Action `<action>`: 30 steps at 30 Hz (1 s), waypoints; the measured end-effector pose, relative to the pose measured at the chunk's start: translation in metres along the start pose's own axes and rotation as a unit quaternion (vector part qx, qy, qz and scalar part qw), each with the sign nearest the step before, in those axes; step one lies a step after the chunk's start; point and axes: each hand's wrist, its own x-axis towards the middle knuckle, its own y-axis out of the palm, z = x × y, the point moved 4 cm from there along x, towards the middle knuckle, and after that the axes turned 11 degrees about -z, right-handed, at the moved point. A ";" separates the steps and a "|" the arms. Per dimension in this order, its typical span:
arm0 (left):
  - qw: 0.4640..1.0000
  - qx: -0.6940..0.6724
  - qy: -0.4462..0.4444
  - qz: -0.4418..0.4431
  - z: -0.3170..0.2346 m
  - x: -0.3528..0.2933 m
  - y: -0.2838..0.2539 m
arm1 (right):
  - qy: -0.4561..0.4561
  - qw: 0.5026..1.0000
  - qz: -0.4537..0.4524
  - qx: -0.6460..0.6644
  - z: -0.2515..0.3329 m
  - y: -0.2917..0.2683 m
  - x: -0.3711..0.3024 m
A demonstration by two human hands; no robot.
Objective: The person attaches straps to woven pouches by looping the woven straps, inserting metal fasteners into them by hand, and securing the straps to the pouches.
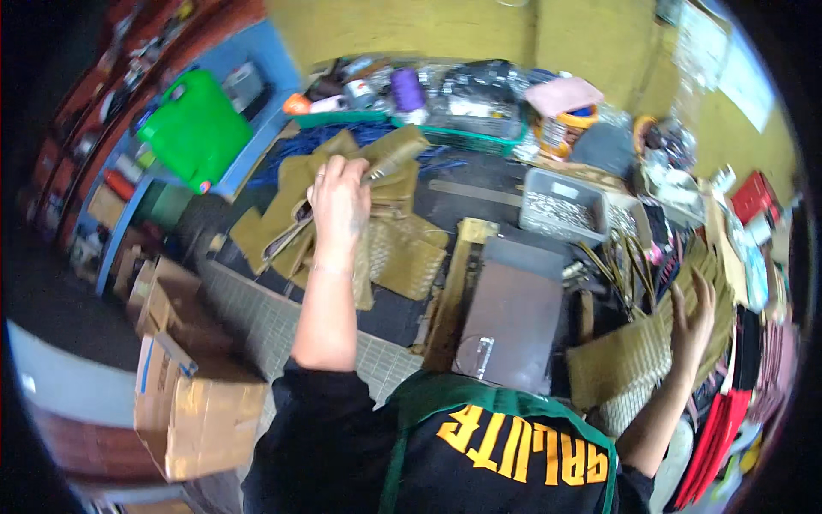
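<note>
My left hand (341, 204) is closed on an olive leather piece (396, 164) over a loose pile of similar pieces (278, 218) on the dark worktop. What lies under its fingers is partly hidden. One piece at the pile's near right, a woven-pattern panel (407, 261), lies flat. Over on the right, my right hand (695, 319) has its fingers spread and holds nothing that I can see. It is beside a fanned stack of olive panels (711, 295), with another woven olive panel (621, 360) just left of it. Thin olive straps (629, 274) stand out behind that panel.
A grey-brown board (514, 308) lies in front of me. Behind it are a grey bin of small metal parts (561, 206) and a green tray (467, 141) of supplies. A green jerrycan (195, 128) stands far left, cardboard boxes (210, 411) near left, red strips (715, 450) near right.
</note>
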 end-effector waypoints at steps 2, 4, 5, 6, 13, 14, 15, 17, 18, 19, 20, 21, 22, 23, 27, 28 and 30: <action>0.989 -0.123 0.084 0.009 -0.058 0.005 -0.014 | -0.032 0.990 0.013 0.135 0.062 0.000 0.011; 0.956 -0.259 0.111 0.076 -0.104 0.003 -0.030 | -0.127 0.967 0.078 0.208 0.128 0.001 0.016; 0.928 -0.331 0.119 0.122 -0.124 -0.001 -0.033 | -0.161 0.951 0.103 0.243 0.143 0.007 0.013; 0.904 -0.377 0.130 0.151 -0.145 -0.007 -0.033 | -0.167 0.942 0.069 0.283 0.155 0.012 0.012; 0.887 -0.377 0.236 0.124 -0.210 -0.030 -0.023 | 0.209 0.827 0.113 0.510 0.095 0.056 -0.053; 0.877 -0.392 0.260 0.100 -0.211 -0.036 -0.023 | 0.225 0.826 0.103 0.507 0.098 0.056 -0.059; 0.866 -0.405 0.285 0.076 -0.211 -0.041 -0.022 | 0.227 0.824 0.104 0.508 0.098 0.057 -0.065; 0.866 -0.420 0.259 0.076 -0.209 -0.045 -0.016 | 0.195 0.837 0.063 0.508 0.098 0.062 -0.073; 0.883 -0.411 0.215 0.076 -0.208 -0.044 -0.014 | 0.230 0.812 0.059 0.533 0.100 0.062 -0.074; 0.897 -0.400 0.170 0.076 -0.206 -0.043 -0.013 | 0.232 0.810 0.059 0.536 0.101 0.067 -0.076; 0.904 -0.392 0.155 0.073 -0.206 -0.045 -0.014 | 0.210 0.831 0.036 0.514 0.099 0.069 -0.078; 0.904 -0.390 0.156 0.073 -0.205 -0.046 -0.014 | 0.188 0.850 0.013 0.492 0.099 0.070 -0.079; 0.906 -0.390 0.149 0.065 -0.204 -0.047 -0.015 | 0.189 0.848 0.013 0.494 0.100 0.070 -0.080; 0.909 -0.388 0.141 0.058 -0.201 -0.048 -0.014 | 0.149 0.880 -0.007 0.450 0.103 0.066 -0.079; 0.928 -0.355 0.061 -0.098 -0.159 -0.034 0.015 | 0.099 0.893 -0.044 0.438 0.108 0.052 -0.079; 0.950 -0.299 0.010 -0.084 -0.136 -0.024 0.024 | 0.128 0.874 -0.039 0.467 0.103 0.053 -0.081; 0.911 -0.401 -0.097 -0.008 -0.107 -0.027 0.044 | 0.112 0.878 -0.002 0.466 0.113 0.054 -0.086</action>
